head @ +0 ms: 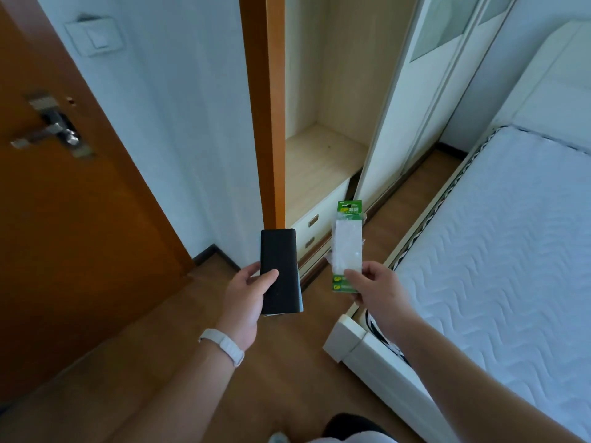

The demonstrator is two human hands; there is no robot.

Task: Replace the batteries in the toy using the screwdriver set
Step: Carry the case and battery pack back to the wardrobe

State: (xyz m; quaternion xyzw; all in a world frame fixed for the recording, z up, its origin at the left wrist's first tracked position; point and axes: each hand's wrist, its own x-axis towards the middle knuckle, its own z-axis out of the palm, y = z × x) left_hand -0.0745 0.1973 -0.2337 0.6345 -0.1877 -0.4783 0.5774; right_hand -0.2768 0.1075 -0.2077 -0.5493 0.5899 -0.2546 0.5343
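Observation:
My left hand grips a flat black rectangular case, thumb across its front, held upright over the floor. My right hand pinches the lower end of a battery blister pack, green card at top and bottom with a clear plastic middle. The pack stands upright to the right of the case, a short gap between them. No toy is in view.
An open wardrobe with bare shelves and drawers stands ahead, its white sliding door to the right. A bed with a white mattress fills the right side. An orange door is at the left. Wooden floor lies below.

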